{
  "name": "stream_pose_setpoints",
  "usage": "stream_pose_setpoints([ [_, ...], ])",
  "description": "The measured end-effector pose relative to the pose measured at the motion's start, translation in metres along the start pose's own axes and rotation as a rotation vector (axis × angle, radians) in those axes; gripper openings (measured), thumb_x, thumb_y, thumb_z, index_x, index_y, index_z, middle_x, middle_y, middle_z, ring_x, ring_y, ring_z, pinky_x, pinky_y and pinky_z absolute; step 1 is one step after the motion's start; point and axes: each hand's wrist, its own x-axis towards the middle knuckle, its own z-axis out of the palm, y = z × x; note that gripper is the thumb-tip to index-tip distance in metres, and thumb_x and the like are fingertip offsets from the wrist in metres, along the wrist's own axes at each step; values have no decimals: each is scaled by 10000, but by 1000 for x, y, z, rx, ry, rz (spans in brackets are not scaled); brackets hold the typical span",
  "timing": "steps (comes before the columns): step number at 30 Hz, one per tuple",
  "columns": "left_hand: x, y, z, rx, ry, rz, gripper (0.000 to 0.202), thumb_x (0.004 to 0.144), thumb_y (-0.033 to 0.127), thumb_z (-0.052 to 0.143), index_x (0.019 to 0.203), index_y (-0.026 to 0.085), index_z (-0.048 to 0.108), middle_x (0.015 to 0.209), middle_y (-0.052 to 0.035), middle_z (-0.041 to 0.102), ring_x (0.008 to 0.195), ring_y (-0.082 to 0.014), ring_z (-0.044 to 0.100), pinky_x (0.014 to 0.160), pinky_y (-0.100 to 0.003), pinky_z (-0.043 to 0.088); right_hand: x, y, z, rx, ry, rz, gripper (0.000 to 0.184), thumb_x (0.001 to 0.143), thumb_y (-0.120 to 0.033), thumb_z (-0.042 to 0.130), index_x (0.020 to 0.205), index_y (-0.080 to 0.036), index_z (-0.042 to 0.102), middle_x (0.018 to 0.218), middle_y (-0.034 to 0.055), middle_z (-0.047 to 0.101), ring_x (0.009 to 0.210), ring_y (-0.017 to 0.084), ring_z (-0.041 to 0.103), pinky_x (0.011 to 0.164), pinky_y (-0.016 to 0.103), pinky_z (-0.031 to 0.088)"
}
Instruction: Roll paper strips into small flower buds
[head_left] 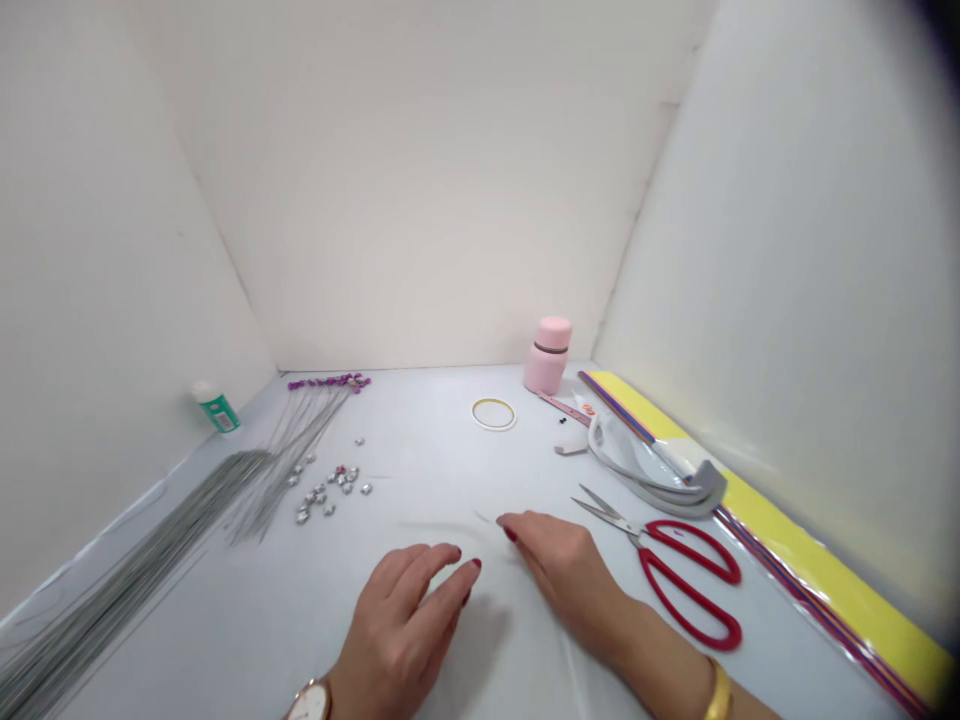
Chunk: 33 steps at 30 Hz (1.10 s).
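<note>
My left hand [409, 620] hovers low over the grey table [420, 460] with its fingers stretched out and holding nothing; a watch is on its wrist. My right hand [562, 570] rests on the table just right of it, fingers curled together. Its fingertips pinch a thin wire [486, 518] that lies faintly across the table in front of both hands. Red-handled scissors [690, 585] lie shut close to the right of my right hand. A gold bangle sits on my right wrist.
A long bundle of grey wires [135, 570] runs along the left, beside wires with purple tips [322, 382] and several silver beads [326, 490]. Behind stand a green glue bottle [217, 408], a yellow ring [493, 413] and a pink bottle [547, 355]. A grey tool [652, 465] and yellow sheets [787, 540] lie right.
</note>
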Motion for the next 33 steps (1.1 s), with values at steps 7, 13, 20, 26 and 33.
stream_pose_setpoints([
  [7, 0, -4, 3, 85, -125, -36, 180, 810, 88, 503, 967, 145, 570, 719, -51, 654, 612, -170, 566, 566, -295, 446, -4, -4, 3, -183, -72, -372, 252, 865, -95, 384, 1090, -110, 499, 691, 43, 573, 628, 156, 510, 576, 269, 383],
  [13, -7, -7, 8, 147, -183, -64, 241, 847, 85, 384, 1016, 142, 546, 613, -18, 593, 508, -137, 547, 465, -228, 414, 3, -7, 9, -272, -87, -233, 228, 850, -98, 404, 1059, -110, 496, 804, 89, 583, 766, 210, 524, 654, 322, 406],
  [20, -5, -5, 9, 239, -223, -132, 242, 866, 155, 378, 1035, 173, 551, 630, -12, 596, 489, -131, 559, 448, -220, 406, 1, -13, 13, -296, -91, -202, 142, 869, -148, 401, 978, -138, 491, 738, 47, 570, 661, 188, 521, 611, 313, 387],
  [26, -5, -5, 8, 261, -208, -139, 262, 877, 152, 339, 1032, 169, 549, 621, -13, 600, 477, -132, 565, 441, -219, 414, -1, -8, 9, -284, -75, -194, 140, 863, -117, 403, 790, -170, 510, 659, 13, 538, 595, 155, 498, 573, 270, 365],
  [33, -4, -3, 8, 157, -158, -133, 220, 854, 148, 413, 1040, 161, 529, 613, -13, 614, 501, -133, 586, 484, -217, 447, -1, -18, 0, 26, -23, 30, 217, 845, -121, 393, 746, -173, 579, 663, 40, 565, 634, 162, 505, 581, 272, 384],
])
